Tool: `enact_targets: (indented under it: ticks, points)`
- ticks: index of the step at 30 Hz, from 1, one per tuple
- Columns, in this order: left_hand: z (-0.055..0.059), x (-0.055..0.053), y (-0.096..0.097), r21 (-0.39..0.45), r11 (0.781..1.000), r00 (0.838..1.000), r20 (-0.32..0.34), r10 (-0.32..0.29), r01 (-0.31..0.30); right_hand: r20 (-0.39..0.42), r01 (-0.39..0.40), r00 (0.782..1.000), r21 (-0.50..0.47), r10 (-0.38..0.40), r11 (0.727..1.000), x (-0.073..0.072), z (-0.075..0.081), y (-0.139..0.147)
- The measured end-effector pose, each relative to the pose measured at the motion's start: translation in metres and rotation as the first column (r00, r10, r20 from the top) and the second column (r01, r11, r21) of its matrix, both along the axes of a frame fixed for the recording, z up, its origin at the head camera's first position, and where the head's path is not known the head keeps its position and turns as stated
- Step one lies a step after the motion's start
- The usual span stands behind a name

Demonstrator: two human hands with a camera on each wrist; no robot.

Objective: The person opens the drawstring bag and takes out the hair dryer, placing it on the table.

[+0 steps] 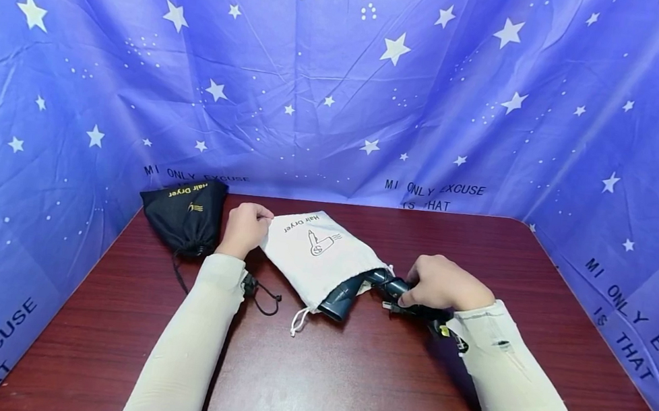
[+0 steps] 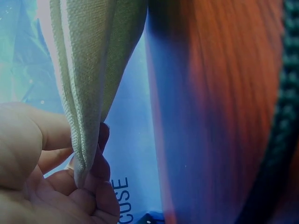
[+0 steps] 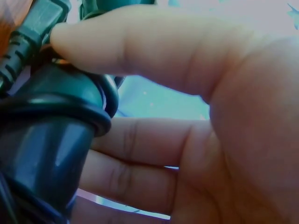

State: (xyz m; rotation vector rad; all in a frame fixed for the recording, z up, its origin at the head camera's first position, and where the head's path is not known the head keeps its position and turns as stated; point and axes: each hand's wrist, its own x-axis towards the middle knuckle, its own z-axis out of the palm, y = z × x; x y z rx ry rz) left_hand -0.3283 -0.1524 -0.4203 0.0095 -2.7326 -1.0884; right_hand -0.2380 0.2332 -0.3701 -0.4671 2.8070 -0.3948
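Note:
A white drawstring bag (image 1: 325, 266) printed "Hair Dryer" lies at the middle of the table. My left hand (image 1: 245, 228) pinches its upper left corner; in the left wrist view the seamed cloth corner (image 2: 81, 126) hangs between thumb and fingers. From the bag's mouth sticks out a dark hair dryer (image 1: 338, 299), its other end hidden inside the cloth. My right hand (image 1: 449, 283) grips the dryer's handle, which has a black cord (image 3: 51, 106) wound round it. Beside the thumb sits the cord's plug (image 3: 39, 25).
A black drawstring pouch (image 1: 182, 216), also lettered "Hair Dryer", lies at the table's back left. The reddish-brown table (image 1: 309, 379) is closed in by a blue star-printed curtain (image 1: 319, 82) behind and on both sides.

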Motion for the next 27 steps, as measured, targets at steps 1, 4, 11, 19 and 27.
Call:
enact_targets:
  ticks: [1,4,11,19,27]
  points:
    - [-0.0001,0.0,-0.0003,0.001,1.0,1.0,-0.002,-0.001,0.001,0.0,-0.001,1.0,0.0,0.001,1.0,0.0001,0.0002,0.0002]
    - [0.0001,0.0001,-0.0012,0.008,1.0,1.0,-0.006,-0.001,0.002,0.004,0.0,1.0,-0.001,0.0,1.0,0.0001,0.0011,0.0009]
    - [0.0002,-0.0002,-0.0028,0.011,1.0,1.0,-0.005,0.012,-0.012,0.016,-0.018,1.0,-0.012,0.019,1.0,0.001,0.0035,0.0029]
    - [0.0006,-0.0005,-0.0031,0.01,1.0,1.0,-0.014,0.016,-0.016,0.013,-0.022,1.0,-0.006,0.022,1.0,-0.0001,0.0018,0.0064]
    - [0.0012,-0.0001,-0.005,0.019,0.999,0.999,-0.033,0.032,-0.032,0.011,-0.015,1.0,-0.007,0.015,1.0,-0.0013,0.0022,0.0094]
